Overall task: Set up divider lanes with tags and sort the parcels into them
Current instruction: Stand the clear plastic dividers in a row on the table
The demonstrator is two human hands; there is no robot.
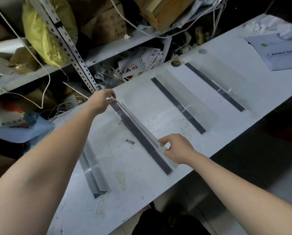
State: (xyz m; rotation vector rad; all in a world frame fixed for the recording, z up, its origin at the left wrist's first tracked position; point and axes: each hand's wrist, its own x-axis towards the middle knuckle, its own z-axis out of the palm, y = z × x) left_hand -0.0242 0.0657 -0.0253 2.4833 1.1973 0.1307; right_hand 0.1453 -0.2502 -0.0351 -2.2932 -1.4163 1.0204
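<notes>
Four clear dividers stand across our white bench (158, 106), each on a dark base strip. Second divider from left (138, 131) is the one we hold: left hand (100, 101) pinches its far top corner, fingers (112, 96) closed on the clear edge; right hand (177, 149) pinches the near top edge, fingers (162, 142) on either side of the plastic. Leftmost divider (93, 173) sits near our left forearm, untouched. Two more dividers (184, 106) stand to the right, apart. Small printed tag (130, 142) lies flat on the bench just left of the held divider. Grey mailer (277, 51) at far right.
</notes>
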